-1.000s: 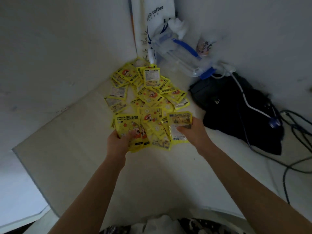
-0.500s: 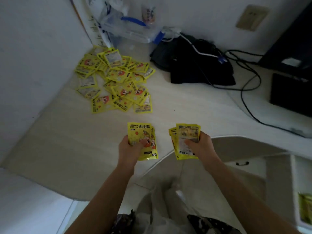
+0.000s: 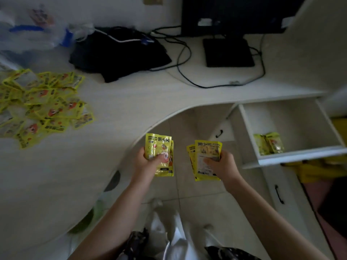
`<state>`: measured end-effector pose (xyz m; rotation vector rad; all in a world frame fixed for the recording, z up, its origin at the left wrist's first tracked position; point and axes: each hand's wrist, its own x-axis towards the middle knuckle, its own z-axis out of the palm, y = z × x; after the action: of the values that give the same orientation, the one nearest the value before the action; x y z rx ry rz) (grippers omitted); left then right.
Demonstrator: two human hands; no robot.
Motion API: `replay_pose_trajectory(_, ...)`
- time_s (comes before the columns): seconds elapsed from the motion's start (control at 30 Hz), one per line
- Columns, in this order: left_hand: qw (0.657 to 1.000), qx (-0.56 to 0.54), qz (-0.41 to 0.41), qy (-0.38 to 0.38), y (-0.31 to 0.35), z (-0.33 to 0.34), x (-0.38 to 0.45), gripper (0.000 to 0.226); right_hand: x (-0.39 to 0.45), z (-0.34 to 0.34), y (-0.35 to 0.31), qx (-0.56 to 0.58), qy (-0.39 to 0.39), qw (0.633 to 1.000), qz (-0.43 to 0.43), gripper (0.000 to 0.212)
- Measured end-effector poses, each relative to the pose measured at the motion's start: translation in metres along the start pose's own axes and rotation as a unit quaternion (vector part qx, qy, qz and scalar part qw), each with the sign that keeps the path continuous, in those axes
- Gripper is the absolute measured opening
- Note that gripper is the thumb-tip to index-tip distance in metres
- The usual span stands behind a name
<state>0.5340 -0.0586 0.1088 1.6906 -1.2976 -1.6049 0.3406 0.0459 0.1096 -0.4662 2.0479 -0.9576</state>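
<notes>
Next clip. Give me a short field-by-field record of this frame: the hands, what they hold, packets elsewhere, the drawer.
left: left hand grips the left stack of yellow packets, thumb on top
right: right hand grips the right stack, a printed back facing up
where: both stacks over the floor, off the desk edge
remaining: loose pile of yellow packets on the desk, far left
storage: drawer pulled open, right of the hands, with a few packets at its front
</notes>
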Motion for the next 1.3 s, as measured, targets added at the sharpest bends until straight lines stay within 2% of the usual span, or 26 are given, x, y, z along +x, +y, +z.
replay_pose_trajectory(0.3, 0.997, 0.03, -0.018, -0.062, -0.029, 0.15, -0.076, 0.027, -0.024, -0.151, 0.107, 0.066, 0.051, 0.995, 0.049, 0.023)
replay_pose_trajectory(0.6, 0.992, 0.05, -0.018, -0.117, -0.035, 0.276, -0.121, 0.029, -0.027, -0.263, 0.171, 0.094, 0.106, 0.987, 0.074, 0.021)
replay_pose_trajectory(0.97, 0.987, 0.047, -0.03, -0.152, -0.01, 0.384, -0.088, 0.026, 0.044, -0.342, 0.171, 0.084, 0.132, 0.985, 0.078, 0.028)
replay_pose_trajectory(1.07, 0.987, 0.045, -0.042, -0.152, -0.001, 0.413, -0.07, 0.028, 0.074, -0.361, 0.164, 0.074, 0.133, 0.985, 0.085, 0.021)
replay_pose_trajectory(1.3, 0.983, 0.062, -0.073, -0.16, 0.01, 0.473, -0.033, 0.027, 0.14, -0.401, 0.145, 0.04, 0.127, 0.987, 0.088, 0.022)
